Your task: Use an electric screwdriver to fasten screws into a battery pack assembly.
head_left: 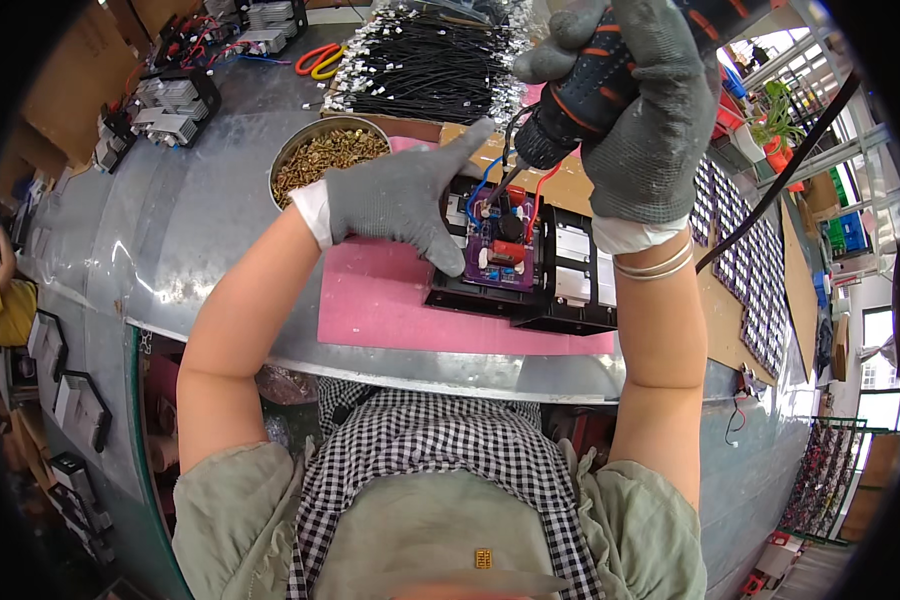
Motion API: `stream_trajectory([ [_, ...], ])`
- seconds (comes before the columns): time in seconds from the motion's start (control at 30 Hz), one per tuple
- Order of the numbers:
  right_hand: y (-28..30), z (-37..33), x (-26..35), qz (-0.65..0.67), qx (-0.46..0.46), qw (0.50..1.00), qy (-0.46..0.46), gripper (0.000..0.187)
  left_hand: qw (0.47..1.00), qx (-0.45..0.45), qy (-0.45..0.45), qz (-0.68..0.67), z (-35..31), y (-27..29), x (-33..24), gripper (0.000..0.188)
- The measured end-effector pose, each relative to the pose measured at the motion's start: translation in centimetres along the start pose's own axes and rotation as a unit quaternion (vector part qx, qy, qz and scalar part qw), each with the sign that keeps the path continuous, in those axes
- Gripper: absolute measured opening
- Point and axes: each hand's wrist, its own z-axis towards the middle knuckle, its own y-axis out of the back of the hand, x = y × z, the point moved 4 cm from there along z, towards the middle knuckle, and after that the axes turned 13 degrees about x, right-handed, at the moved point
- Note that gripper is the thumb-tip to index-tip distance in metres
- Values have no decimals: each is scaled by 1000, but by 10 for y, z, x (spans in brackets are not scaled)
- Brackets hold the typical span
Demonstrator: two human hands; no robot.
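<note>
Now, right hand clenched around electric screwdriver, left hand spread, fingers pressing purple circuit board

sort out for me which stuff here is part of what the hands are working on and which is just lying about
In use:
- left hand steadying the purple circuit board
- right hand gripping the electric screwdriver
- black housing on the pink mat
- bowl of screws

Lying about:
- orange scissors
- bundle of black wires
- finned heat sinks
</note>
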Motion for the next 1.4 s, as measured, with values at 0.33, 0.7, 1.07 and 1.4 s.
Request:
stream_trajectory([
  [0.33,-27,-17,8,-277,-365,860,-226,23,982,-154,-113,-11,-12,-7,-2,147],
  [0.7,-24,-11,1,-281,-374,828,-308,25,973,-153,-128,113,-8,1,-10,149],
  [1.07,-7,-26,-26,-259,-346,838,-333,24,980,-103,-127,112,-8,0,-10,127],
  [1.4,-26,1,-9,-291,-360,777,-427,25,942,-276,-4,191,-56,30,29,67],
])
